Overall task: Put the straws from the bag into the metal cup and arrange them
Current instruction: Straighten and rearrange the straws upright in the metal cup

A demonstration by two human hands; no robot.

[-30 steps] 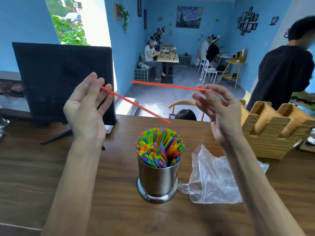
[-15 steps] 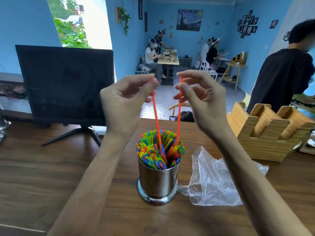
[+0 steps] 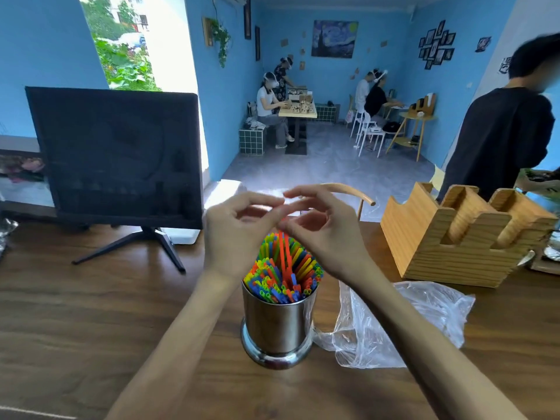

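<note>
Wood table (image 3: 91, 313), cup (image 3: 278, 325) well off its edges; both hands, left (image 3: 233, 234) & right (image 3: 327, 237), pinch orange straws (image 3: 284, 253) right above it.

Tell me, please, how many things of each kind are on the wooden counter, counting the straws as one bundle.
Metal cup: 1
Bundle of straws: 1
Plastic bag: 1
Wooden holder: 1
Monitor: 1
Total: 5

Wooden table (image 3: 91, 313); metal cup (image 3: 277, 325), plastic bag (image 3: 424, 322), monitor (image 3: 118, 159), wooden holder (image 3: 454, 247)
</note>
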